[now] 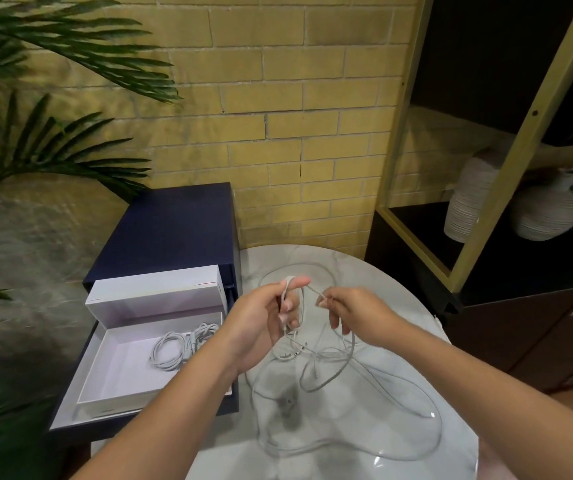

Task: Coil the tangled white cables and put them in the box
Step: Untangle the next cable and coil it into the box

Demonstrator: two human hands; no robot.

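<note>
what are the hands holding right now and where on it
Both hold the thin white cable: the left hand grips a few wound loops at one end, the right hand pinches the strand beside them.

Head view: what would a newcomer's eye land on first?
First, the two hands at centre: the left hand holds turns of white cable, and the right hand pinches the strand beside it. Slack loops sprawl over the round marble table below. At left, an open white box already holds coiled cables.

Glossy marble table, matt cardboard box.
</note>
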